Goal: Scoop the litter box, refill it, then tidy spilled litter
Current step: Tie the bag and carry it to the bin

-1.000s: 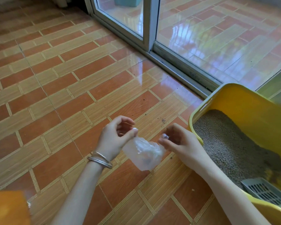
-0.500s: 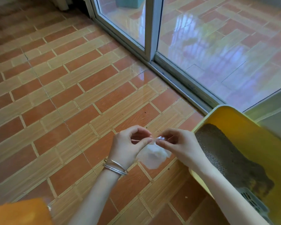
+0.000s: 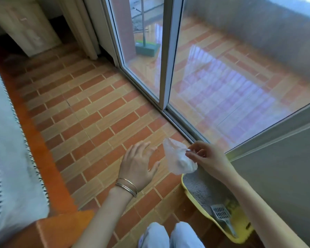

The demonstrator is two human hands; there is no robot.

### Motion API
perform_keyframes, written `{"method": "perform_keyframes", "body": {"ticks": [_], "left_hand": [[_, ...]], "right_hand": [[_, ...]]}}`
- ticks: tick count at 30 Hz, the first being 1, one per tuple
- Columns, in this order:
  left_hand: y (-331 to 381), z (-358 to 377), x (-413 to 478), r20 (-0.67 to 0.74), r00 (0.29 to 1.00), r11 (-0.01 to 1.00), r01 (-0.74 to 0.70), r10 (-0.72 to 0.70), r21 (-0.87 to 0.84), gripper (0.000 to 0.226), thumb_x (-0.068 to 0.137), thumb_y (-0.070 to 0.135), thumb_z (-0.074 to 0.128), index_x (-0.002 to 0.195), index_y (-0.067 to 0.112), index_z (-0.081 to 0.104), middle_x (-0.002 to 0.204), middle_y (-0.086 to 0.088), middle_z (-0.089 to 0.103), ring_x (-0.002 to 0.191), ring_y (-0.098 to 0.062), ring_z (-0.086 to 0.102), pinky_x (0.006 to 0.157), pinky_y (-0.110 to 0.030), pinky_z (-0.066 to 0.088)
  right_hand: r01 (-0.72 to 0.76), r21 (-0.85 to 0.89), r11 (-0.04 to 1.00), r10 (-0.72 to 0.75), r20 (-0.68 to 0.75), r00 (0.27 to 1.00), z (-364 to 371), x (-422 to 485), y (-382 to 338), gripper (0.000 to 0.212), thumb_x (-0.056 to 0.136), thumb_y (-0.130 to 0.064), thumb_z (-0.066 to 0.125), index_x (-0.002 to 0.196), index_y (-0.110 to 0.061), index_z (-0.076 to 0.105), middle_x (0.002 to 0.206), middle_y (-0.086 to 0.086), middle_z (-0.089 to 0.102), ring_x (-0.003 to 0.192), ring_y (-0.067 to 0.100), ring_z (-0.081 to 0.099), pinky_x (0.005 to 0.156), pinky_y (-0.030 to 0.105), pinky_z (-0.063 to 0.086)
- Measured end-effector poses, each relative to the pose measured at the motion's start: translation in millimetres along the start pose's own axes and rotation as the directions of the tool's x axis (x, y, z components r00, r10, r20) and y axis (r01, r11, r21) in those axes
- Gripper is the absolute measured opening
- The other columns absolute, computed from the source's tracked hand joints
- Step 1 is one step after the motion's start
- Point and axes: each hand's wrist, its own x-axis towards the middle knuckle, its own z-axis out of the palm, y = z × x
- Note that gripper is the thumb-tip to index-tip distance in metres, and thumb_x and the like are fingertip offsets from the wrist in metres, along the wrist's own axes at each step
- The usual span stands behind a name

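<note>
1. Litter box (image 3: 243, 231), head view: a yellow tub at 5 o'clock. It holds grey litter (image 3: 199, 190), and a slotted scoop (image 3: 222, 216) lies in its near end. Judged rigid and heavy when filled, so best left on the floor or lifted by the rim.
2. Bag (image 3: 177, 158): thin clear film, crumpled, held in the air just over the box's far corner. Judged almost weightless, limp and slippery, with layers that cling. Take the mouth edge between fingertips, one side per hand.
3. Right hand (image 3: 209, 158): at 3 o'clock of the bag, thumb and fingers pinching its upper edge.
4. Left hand (image 3: 138, 163): at 9 o'clock of the bag and apart from it, fingers spread and holding nothing. Bangles (image 3: 127, 187) on the wrist.
5. Scoop: judged stiff and light. Take it by the handle, which points toward 5 o'clock.
6. Change from half a second back: both hands pinched the bag then, and the left has since let go. The camera has tilted up, so the box sits lower in frame and more of the door (image 3: 168, 68) shows.
</note>
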Motion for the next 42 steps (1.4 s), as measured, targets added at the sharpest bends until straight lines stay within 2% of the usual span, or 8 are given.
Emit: {"method": "perform_keyframes", "body": {"ticks": [6, 11, 20, 24, 29, 38, 42], "left_hand": [[46, -154, -21, -0.034, 0.996, 0.991, -0.076, 0.080, 0.109, 0.056, 0.084, 0.049, 0.036, 0.126, 0.020, 0.058, 0.128, -0.007, 0.058, 0.122, -0.028, 0.052, 0.101, -0.050, 0.037], [63, -222, -46, -0.018, 0.995, 0.982, -0.092, 0.096, 0.166, 0.058, 0.085, 0.049, 0.033, 0.133, 0.020, 0.050, 0.134, -0.009, 0.054, 0.125, -0.030, 0.049, 0.104, -0.052, 0.033], [66, -238, -81, 0.003, 0.997, 0.976, -0.078, 0.079, 0.202, 0.059, 0.085, 0.049, 0.032, 0.133, 0.020, 0.050, 0.132, -0.012, 0.055, 0.120, -0.031, 0.053, 0.100, -0.055, 0.036], [67, -242, -90, 0.030, 0.996, 0.973, -0.089, 0.084, 0.211, 0.060, 0.086, 0.050, 0.031, 0.134, 0.020, 0.050, 0.132, -0.011, 0.056, 0.119, -0.031, 0.054, 0.100, -0.055, 0.036], [77, -247, -96, 0.030, 0.988, 0.966, -0.155, 0.153, 0.206, 0.058, 0.085, 0.049, 0.032, 0.131, 0.020, 0.052, 0.128, -0.009, 0.058, 0.118, -0.030, 0.055, 0.100, -0.055, 0.036], [110, -258, -91, 0.040, 0.962, 0.937, -0.274, 0.272, 0.218, 0.055, 0.084, 0.052, 0.033, 0.127, 0.025, 0.056, 0.123, -0.005, 0.062, 0.114, -0.027, 0.057, 0.099, -0.055, 0.036], [129, -264, -93, 0.048, 0.946, 0.921, -0.324, 0.322, 0.218, 0.056, 0.086, 0.055, 0.030, 0.127, 0.028, 0.055, 0.121, -0.003, 0.062, 0.113, -0.025, 0.058, 0.100, -0.055, 0.037]], "right_hand": [[-0.010, 0.025, 1.000, 0.011, -0.048, 0.999, -103, -54, -127, 0.007, 0.085, -0.027, 0.064, 0.080, -0.023, 0.061, 0.071, -0.007, 0.063, 0.059, -0.003, 0.059, 0.054, 0.006, 0.040], [0.012, 0.013, 1.000, -0.011, -0.064, 0.998, -144, -92, -188, 0.007, 0.086, -0.026, 0.064, 0.083, -0.019, 0.062, 0.072, -0.004, 0.064, 0.058, 0.000, 0.060, 0.055, 0.006, 0.041], [0.022, -0.030, 0.999, -0.024, -0.077, 0.997, -136, -133, -208, 0.008, 0.086, -0.027, 0.064, 0.080, -0.022, 0.060, 0.071, -0.008, 0.062, 0.059, -0.002, 0.058, 0.053, 0.006, 0.040], [0.003, -0.071, 0.997, -0.010, -0.096, 0.995, -134, -151, -209, 0.007, 0.086, -0.027, 0.063, 0.087, -0.020, 0.063, 0.075, -0.011, 0.060, 0.063, -0.003, 0.058, 0.055, 0.004, 0.043], [-0.016, -0.087, 0.996, 0.004, -0.136, 0.991, -139, -170, -212, 0.016, 0.086, -0.025, 0.064, 0.095, -0.012, 0.065, 0.079, -0.008, 0.059, 0.066, -0.002, 0.054, 0.057, 0.000, 0.041], [-0.041, -0.176, 0.983, -0.005, -0.257, 0.966, -157, -201, -214, 0.016, 0.084, -0.030, 0.066, 0.093, -0.017, 0.066, 0.074, -0.016, 0.056, 0.064, -0.005, 0.052, 0.054, 0.007, 0.036], [-0.043, -0.174, 0.984, -0.005, -0.264, 0.965, -164, -213, -210, 0.014, 0.085, -0.028, 0.066, 0.092, -0.016, 0.066, 0.076, -0.012, 0.058, 0.064, -0.005, 0.051, 0.054, 0.006, 0.035]]}}
